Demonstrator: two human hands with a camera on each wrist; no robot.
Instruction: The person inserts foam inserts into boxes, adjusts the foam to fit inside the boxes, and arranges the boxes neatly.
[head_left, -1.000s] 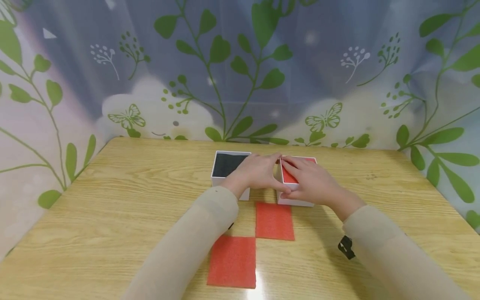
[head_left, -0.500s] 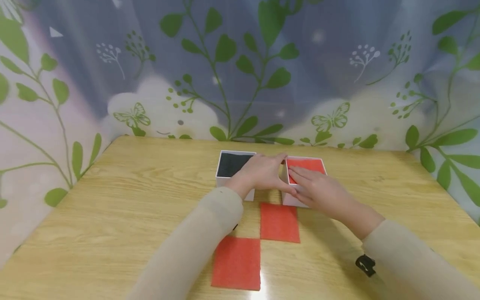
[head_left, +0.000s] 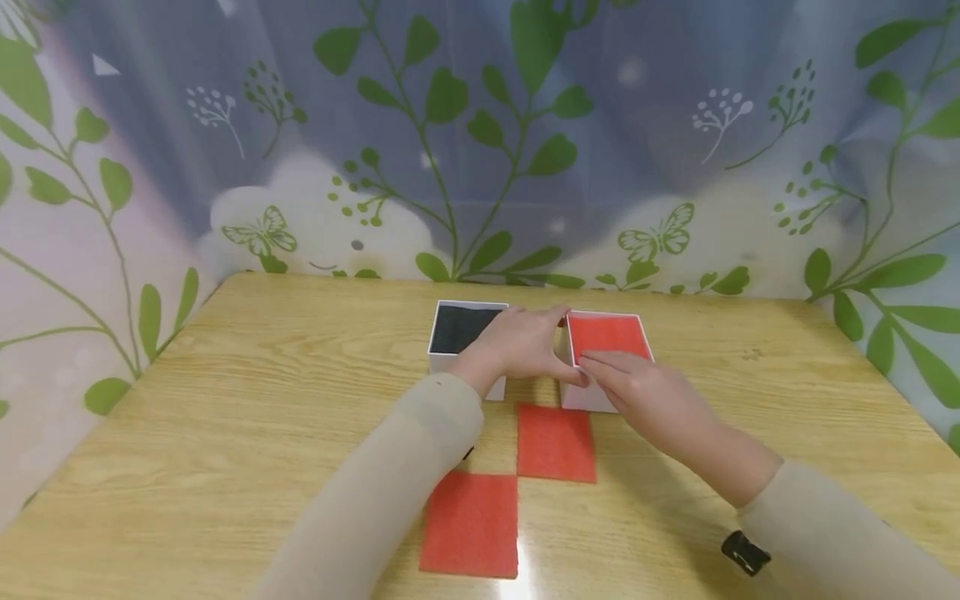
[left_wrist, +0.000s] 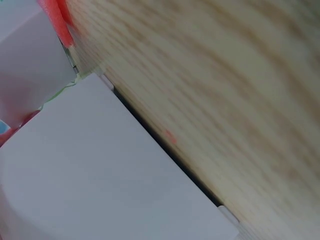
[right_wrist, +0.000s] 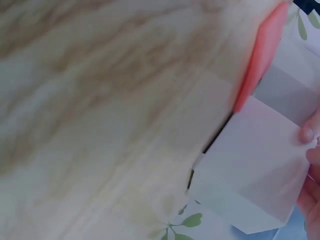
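1. The left hand (head_left: 521, 346) grips the near left corner of the right box (head_left: 592, 398), thumb curled against it.
2. The right hand (head_left: 648, 398) lies with straight fingers on the red sheet (head_left: 606, 335) filling that box, at its near edge.
3. Judged step: seating the sheet flat; next calls for even downward pressure.
4. Two more red sheets (head_left: 557, 442) lie on the table (head_left: 225, 433).

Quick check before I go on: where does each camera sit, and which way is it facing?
Head: above, facing forward and down at the table; both sleeves, left hand and right hand show.
Left wrist: low, facing a white box wall; no body part shows.
Right wrist: low, facing the red-filled box; fingertips show.
Shared: red-filled box, head and right wrist.
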